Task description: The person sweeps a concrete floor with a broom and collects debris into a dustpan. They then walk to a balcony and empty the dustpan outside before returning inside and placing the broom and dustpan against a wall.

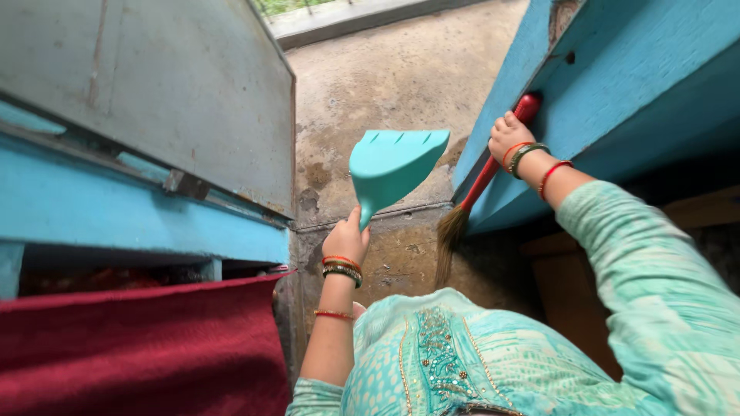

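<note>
The left hand [346,237] has its fingers curled tight around the handle of a turquoise plastic dustpan [393,163], whose scoop rises above the knuckles. The right hand [509,136] grips the red handle of a soft-bristled broom [470,200], its brush hanging below the fingers, beside a blue painted door [617,85]. Beneath both lies a stained concrete floor [385,85].

— Where is there room?
— Ahead, over the concrete floor [401,69] between the grey door [169,85] and the blue frame [617,85].
— What blocks you?
— My dustpan [395,163] fills the middle; my broom [482,185] lies against the frame; the red cloth [139,347] closes the left.
</note>
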